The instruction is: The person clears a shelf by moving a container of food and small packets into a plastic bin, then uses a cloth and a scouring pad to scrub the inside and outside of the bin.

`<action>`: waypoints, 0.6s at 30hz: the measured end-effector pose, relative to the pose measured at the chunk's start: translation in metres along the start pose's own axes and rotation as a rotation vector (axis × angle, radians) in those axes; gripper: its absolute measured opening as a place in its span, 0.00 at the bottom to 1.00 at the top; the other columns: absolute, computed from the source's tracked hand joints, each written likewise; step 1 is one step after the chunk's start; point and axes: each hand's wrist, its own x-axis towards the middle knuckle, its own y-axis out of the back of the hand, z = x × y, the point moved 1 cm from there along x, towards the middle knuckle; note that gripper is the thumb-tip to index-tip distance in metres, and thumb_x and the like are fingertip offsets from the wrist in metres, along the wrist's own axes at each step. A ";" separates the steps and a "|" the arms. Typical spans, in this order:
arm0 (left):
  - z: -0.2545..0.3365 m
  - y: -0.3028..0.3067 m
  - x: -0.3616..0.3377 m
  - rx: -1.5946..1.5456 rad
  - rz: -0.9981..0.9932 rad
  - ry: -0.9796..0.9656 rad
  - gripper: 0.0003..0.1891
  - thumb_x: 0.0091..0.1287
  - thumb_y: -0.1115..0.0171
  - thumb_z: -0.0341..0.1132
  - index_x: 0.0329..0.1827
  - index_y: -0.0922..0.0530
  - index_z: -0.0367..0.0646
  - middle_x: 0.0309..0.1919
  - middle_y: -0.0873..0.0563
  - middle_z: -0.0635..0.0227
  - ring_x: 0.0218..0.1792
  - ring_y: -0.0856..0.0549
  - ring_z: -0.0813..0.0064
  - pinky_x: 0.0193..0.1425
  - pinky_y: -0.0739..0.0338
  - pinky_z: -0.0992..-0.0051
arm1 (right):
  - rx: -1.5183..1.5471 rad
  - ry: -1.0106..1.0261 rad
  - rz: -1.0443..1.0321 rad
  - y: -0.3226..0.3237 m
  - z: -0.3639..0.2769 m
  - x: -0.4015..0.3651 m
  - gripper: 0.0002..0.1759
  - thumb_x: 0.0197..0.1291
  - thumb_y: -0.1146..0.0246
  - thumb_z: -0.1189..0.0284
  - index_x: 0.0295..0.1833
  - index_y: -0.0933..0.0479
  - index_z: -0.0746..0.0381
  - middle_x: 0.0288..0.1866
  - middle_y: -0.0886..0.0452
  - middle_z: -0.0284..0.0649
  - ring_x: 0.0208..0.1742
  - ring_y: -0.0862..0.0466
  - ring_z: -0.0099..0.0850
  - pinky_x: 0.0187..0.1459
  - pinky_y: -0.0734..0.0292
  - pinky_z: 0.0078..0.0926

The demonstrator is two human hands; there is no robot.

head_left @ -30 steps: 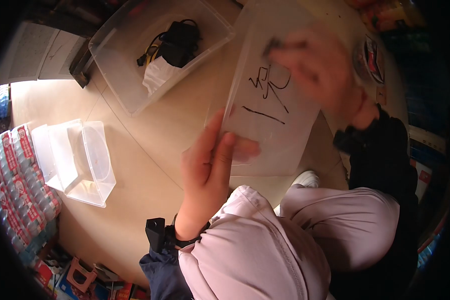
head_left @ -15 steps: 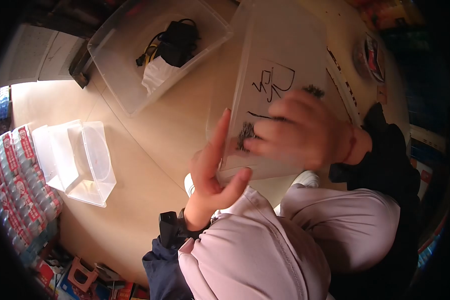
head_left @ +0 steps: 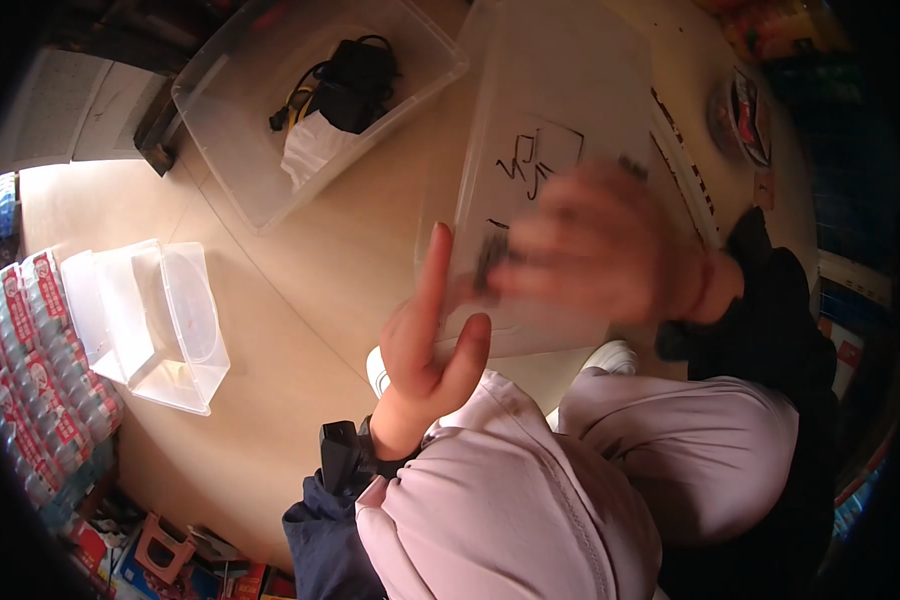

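Observation:
A large translucent plastic box with black handwritten marks stands before my knees. My left hand is at its near left corner, index finger and thumb stretched apart, the other fingers partly hidden. Over the marked surface, my right hand is smeared by motion. A dark scrubber-like clump shows at its fingertips, against the box, and a second dark patch shows beyond its knuckles. Whether the fingers grip the clump is too blurred to tell.
An open clear bin holding a black corded device and white material stands at upper left. Clear containers sit on the left floor beside packed bottles. Boxes lie at lower left. A round container is at upper right.
My right hand has shifted slightly over the box and is more blurred, covering more of the writing. My left hand has moved slightly left.

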 end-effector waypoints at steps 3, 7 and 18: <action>0.000 -0.007 0.006 -0.178 0.065 -0.027 0.36 0.57 0.47 0.19 0.73 0.41 0.26 0.37 0.12 0.56 0.35 0.13 0.66 0.46 0.22 0.78 | -0.240 -0.188 0.121 0.012 0.056 0.001 0.18 0.41 0.34 0.71 0.44 0.16 0.52 0.40 0.24 0.33 0.41 0.23 0.35 0.39 0.28 0.37; 0.000 -0.004 0.008 -0.148 0.052 -0.029 0.36 0.56 0.48 0.19 0.73 0.42 0.26 0.38 0.11 0.57 0.35 0.13 0.67 0.46 0.22 0.78 | -0.258 -0.139 0.111 0.006 0.038 0.003 0.10 0.46 0.35 0.70 0.38 0.20 0.52 0.41 0.24 0.32 0.46 0.22 0.36 0.47 0.25 0.38; 0.007 -0.002 0.007 -0.168 -0.046 0.046 0.32 0.70 0.51 0.26 0.75 0.50 0.26 0.41 0.13 0.53 0.42 0.15 0.70 0.54 0.24 0.73 | -0.110 -0.198 0.137 0.007 0.037 0.018 0.13 0.37 0.30 0.76 0.33 0.22 0.57 0.33 0.26 0.36 0.34 0.25 0.38 0.35 0.29 0.32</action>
